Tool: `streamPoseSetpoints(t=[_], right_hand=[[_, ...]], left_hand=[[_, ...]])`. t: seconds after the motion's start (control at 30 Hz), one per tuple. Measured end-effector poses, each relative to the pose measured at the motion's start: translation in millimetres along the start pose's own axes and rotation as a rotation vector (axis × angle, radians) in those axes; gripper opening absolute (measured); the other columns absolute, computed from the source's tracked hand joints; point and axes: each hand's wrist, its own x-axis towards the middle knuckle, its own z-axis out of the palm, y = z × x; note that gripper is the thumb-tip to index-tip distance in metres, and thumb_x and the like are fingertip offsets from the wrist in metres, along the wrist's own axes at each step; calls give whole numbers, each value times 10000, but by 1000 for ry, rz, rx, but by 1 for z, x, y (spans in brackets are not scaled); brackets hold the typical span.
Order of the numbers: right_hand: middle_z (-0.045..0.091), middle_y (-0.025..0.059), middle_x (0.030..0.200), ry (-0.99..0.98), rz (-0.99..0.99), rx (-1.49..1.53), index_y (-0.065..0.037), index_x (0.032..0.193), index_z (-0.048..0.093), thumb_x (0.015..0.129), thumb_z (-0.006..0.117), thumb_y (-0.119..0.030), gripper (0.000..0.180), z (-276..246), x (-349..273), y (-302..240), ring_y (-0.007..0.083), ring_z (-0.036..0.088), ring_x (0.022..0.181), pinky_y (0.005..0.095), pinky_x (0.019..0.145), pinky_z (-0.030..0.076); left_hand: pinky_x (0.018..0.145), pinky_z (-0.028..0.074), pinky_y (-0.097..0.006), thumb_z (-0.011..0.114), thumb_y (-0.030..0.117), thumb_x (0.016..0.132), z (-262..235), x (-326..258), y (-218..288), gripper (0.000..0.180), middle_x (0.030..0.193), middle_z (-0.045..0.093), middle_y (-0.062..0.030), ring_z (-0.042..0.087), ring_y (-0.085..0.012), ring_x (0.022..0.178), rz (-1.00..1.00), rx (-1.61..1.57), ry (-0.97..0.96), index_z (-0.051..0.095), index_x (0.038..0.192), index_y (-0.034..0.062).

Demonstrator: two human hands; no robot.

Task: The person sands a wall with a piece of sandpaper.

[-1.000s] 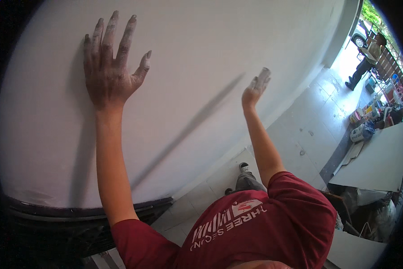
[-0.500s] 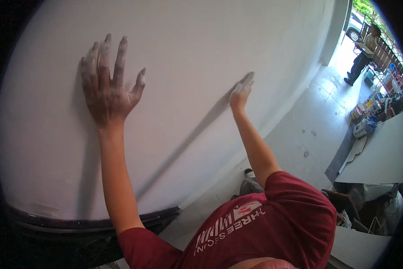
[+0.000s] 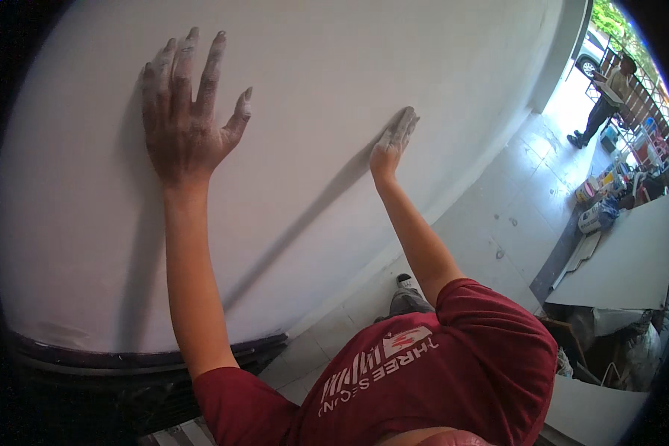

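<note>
My left hand (image 3: 189, 115) lies against a large pale wall (image 3: 297, 171), its fingers stretched upward and the thumb held apart. White dust coats its fingers and knuckles. Farther right, my right hand (image 3: 394, 145) rests on the same wall with its fingers extended, also dusted white; I see it from the side, and its palm is hidden. Neither hand holds anything. Long shadows of both arms fall on the wall.
A dark ledge (image 3: 126, 360) runs below the wall at lower left. Grey floor tiles (image 3: 513, 193) stretch to the right, beside pale boards (image 3: 617, 260), buckets (image 3: 591, 189) and clutter. A person (image 3: 609, 97) stands far off near a fence, with a parked car (image 3: 589, 56) behind.
My left hand has slid up and slightly right along the wall. My right hand has shifted a little up and left. The distant person has turned somewhat.
</note>
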Motion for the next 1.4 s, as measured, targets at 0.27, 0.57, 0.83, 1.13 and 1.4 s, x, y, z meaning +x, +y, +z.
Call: streamPoseSetpoints(t=[0.27, 0.57, 0.83, 1.13, 1.4], right_hand=[[149, 194, 1699, 289, 279, -4, 20, 1610, 179, 977, 332, -37, 654, -2, 36, 61, 333, 172, 1566, 398, 1279, 104], [129, 192, 1702, 95, 560, 390, -6, 1627, 95, 1035, 321, -118, 643, -7, 43, 29, 309, 91, 1583, 380, 1281, 67], [72, 196, 1709, 193, 260, 343, -8, 1630, 58, 1024, 345, -105, 677, 0, 47, 41, 314, 53, 1586, 390, 1280, 41], [140, 194, 1702, -81, -307, 61, -12, 1628, 153, 1012, 378, -124, 665, 15, -23, -49, 352, 56, 1585, 466, 1268, -22], [153, 197, 1698, 49, -260, 111, 29, 1605, 191, 999, 360, -94, 642, 27, 6, -43, 360, 101, 1578, 414, 1276, 41]], left_hand=[[1142, 433, -506, 619, 509, 911, 0, 0, 0, 646, 1490, 505, -15, 493, -254, 1353, -10, 17, 0, 503, 1503, 276], [1152, 430, -482, 617, 511, 913, 3, -1, 0, 649, 1480, 511, -10, 486, -241, 1359, -35, 17, 40, 500, 1505, 270], [1141, 439, -485, 605, 516, 924, 2, -1, 1, 630, 1475, 516, -14, 499, -251, 1343, -42, 7, 36, 515, 1496, 269], [1221, 340, -470, 580, 578, 946, 4, -3, -1, 705, 1519, 482, -40, 459, -244, 1405, 6, 71, 18, 439, 1540, 226], [1197, 372, -504, 574, 564, 955, 5, -1, 3, 695, 1503, 493, -54, 459, -255, 1406, -29, 22, 77, 452, 1523, 183]])
